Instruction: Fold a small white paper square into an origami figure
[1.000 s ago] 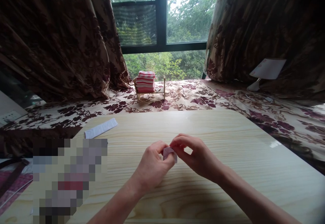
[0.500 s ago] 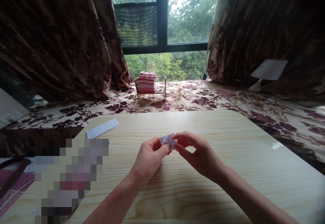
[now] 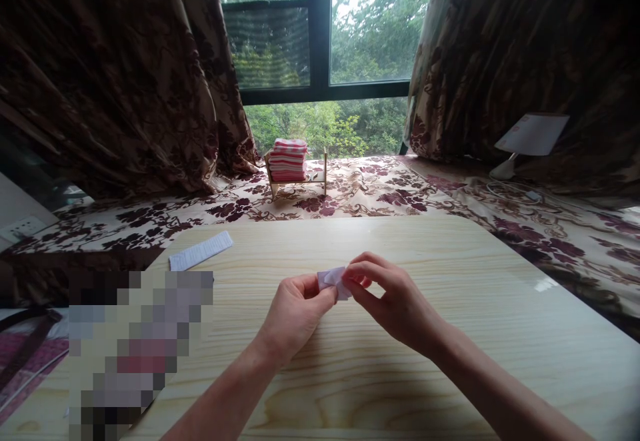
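A small folded piece of pale lilac-white paper [image 3: 329, 277] is held above the middle of the wooden table. My left hand [image 3: 299, 308] pinches its left and lower part, with the thumb lying across the front. My right hand [image 3: 387, 291] has its thumb and index finger closed together at the paper's right edge, the other fingers curled behind. Part of the paper is covered by the fingertips, so its full shape is hidden.
The light wooden table [image 3: 425, 374] has a printed paper strip [image 3: 201, 250] at its far left. A blurred-out patch [image 3: 145, 354] covers the near left. Beyond stand a small rack [image 3: 316, 178] with folded striped towels [image 3: 289, 161] and a white lamp [image 3: 533, 134].
My right thumb and index finger have come together on the paper's right edge. The paper has turned slightly and now looks squarer. My left hand keeps its pinch.
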